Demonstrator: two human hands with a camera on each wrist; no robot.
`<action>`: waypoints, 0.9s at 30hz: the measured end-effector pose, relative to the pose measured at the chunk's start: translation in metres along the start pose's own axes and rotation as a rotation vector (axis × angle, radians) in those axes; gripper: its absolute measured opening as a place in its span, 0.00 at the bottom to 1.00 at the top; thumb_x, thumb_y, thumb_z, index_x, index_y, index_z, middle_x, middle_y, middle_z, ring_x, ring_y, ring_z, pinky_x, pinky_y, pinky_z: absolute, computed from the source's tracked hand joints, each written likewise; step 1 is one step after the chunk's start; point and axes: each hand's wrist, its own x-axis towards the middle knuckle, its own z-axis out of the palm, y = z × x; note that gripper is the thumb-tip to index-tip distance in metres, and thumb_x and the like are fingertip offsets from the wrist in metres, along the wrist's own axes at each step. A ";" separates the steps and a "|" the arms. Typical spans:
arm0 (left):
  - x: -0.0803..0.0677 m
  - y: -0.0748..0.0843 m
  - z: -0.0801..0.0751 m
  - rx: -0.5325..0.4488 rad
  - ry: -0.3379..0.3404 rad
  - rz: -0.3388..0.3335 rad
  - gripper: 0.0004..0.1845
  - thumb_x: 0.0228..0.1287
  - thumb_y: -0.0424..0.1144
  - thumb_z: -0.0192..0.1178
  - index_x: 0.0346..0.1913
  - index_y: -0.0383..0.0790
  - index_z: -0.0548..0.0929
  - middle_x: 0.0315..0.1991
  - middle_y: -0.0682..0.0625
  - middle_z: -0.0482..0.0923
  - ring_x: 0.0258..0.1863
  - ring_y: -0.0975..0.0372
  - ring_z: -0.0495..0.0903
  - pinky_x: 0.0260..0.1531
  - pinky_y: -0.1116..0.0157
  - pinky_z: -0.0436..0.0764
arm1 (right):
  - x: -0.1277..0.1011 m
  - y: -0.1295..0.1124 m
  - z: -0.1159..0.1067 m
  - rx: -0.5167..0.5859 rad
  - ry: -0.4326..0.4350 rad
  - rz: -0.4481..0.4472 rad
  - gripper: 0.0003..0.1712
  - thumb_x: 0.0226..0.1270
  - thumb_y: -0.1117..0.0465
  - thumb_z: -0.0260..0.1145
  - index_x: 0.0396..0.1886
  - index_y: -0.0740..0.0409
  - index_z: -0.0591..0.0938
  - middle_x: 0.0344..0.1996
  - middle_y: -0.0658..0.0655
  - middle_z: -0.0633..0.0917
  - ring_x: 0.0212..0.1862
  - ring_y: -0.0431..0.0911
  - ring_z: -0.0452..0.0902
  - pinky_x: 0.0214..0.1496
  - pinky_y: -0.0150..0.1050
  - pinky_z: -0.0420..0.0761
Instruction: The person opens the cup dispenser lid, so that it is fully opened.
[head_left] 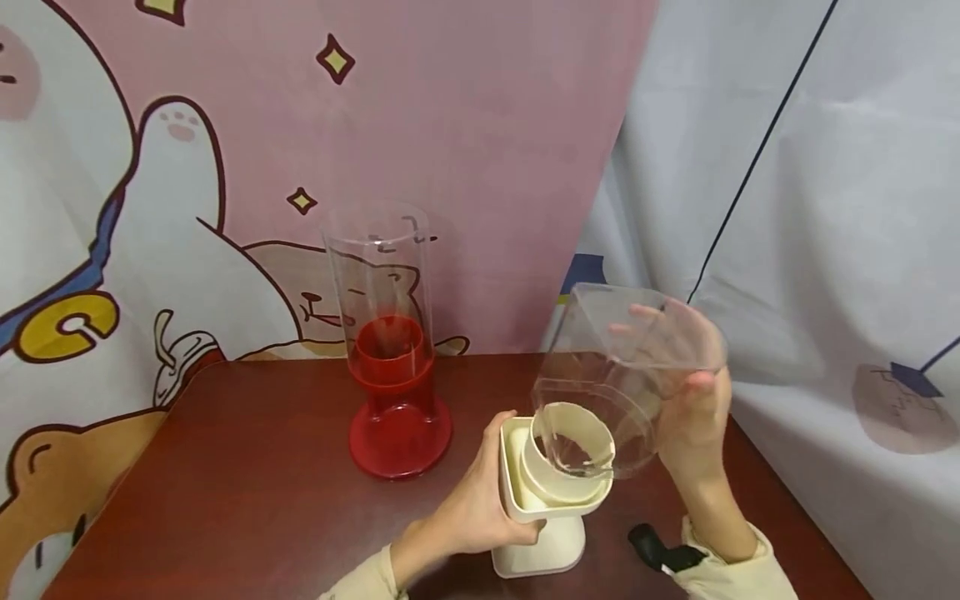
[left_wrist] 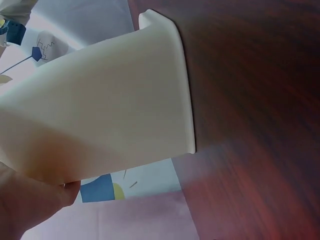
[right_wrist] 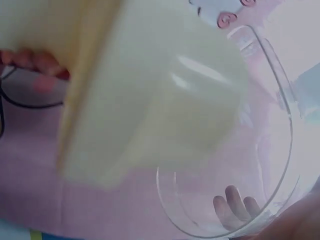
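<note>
My left hand (head_left: pixel 483 500) grips a cream plastic base (head_left: pixel 542 546) by its side, below a squarish rim. A round collar (head_left: pixel 566 492) rises from the top of that base. My right hand (head_left: pixel 693 417) holds a clear squarish container (head_left: pixel 600 333), tilted, with its lower end overlapping the collar in the head view. Through the clear wall, fingers (right_wrist: pixel 232 205) show in the right wrist view. The left wrist view has the base's smooth cream side (left_wrist: pixel 110 105) close up, with part of the left hand (left_wrist: pixel 37 202) beneath it.
A red stand (head_left: pixel 401 442) with a clear cylinder (head_left: pixel 382 283) on it stands upright at the back of the dark red table (head_left: pixel 247 467). Near the right sleeve lies a small black object (head_left: pixel 660 550). Printed cloth (head_left: pixel 487 167) hangs behind the table.
</note>
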 end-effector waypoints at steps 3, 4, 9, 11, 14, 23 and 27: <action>0.001 0.004 -0.003 0.009 0.011 0.015 0.62 0.23 0.34 0.73 0.66 0.42 0.44 0.56 0.53 0.63 0.53 0.64 0.68 0.55 0.67 0.68 | 0.005 -0.008 -0.018 0.113 0.049 0.009 0.45 0.54 0.47 0.64 0.61 0.72 0.57 0.53 0.73 0.71 0.50 0.64 0.74 0.52 0.51 0.74; 0.002 0.004 -0.003 0.017 0.016 0.020 0.62 0.23 0.34 0.73 0.66 0.42 0.45 0.56 0.53 0.63 0.52 0.64 0.68 0.55 0.67 0.68 | 0.007 -0.010 -0.023 0.130 0.076 0.016 0.46 0.53 0.46 0.64 0.61 0.71 0.57 0.54 0.73 0.70 0.50 0.65 0.73 0.53 0.52 0.73; 0.003 0.004 -0.004 0.012 0.010 -0.005 0.62 0.23 0.34 0.73 0.66 0.43 0.45 0.55 0.53 0.63 0.51 0.64 0.68 0.54 0.68 0.68 | 0.011 -0.012 -0.048 0.080 0.248 -0.007 0.47 0.49 0.48 0.68 0.61 0.71 0.59 0.53 0.74 0.69 0.47 0.66 0.74 0.48 0.51 0.76; 0.002 0.004 -0.004 0.002 0.003 -0.020 0.62 0.23 0.35 0.73 0.66 0.44 0.45 0.55 0.53 0.63 0.51 0.64 0.68 0.54 0.68 0.68 | 0.011 -0.008 -0.057 -0.003 0.310 -0.027 0.46 0.47 0.51 0.70 0.59 0.71 0.60 0.51 0.74 0.71 0.45 0.63 0.76 0.45 0.47 0.78; 0.001 0.003 -0.003 0.000 0.008 -0.021 0.62 0.23 0.35 0.73 0.66 0.44 0.44 0.55 0.53 0.63 0.51 0.64 0.68 0.54 0.68 0.68 | 0.007 0.005 -0.075 -0.168 0.373 -0.024 0.44 0.49 0.53 0.70 0.59 0.69 0.60 0.51 0.71 0.72 0.44 0.58 0.78 0.44 0.42 0.79; 0.000 -0.032 0.009 0.021 -0.014 -0.023 0.66 0.23 0.41 0.74 0.67 0.53 0.39 0.58 0.63 0.58 0.54 0.69 0.65 0.56 0.67 0.67 | -0.016 0.043 -0.126 -0.578 0.518 0.144 0.35 0.58 0.59 0.63 0.62 0.54 0.57 0.54 0.58 0.67 0.50 0.48 0.71 0.51 0.30 0.71; -0.001 -0.034 0.010 0.010 -0.016 -0.031 0.66 0.24 0.43 0.74 0.67 0.54 0.39 0.59 0.63 0.57 0.54 0.69 0.65 0.56 0.67 0.66 | -0.027 0.053 -0.141 -0.817 0.517 0.242 0.40 0.54 0.59 0.67 0.64 0.48 0.57 0.57 0.55 0.64 0.56 0.46 0.64 0.58 0.34 0.65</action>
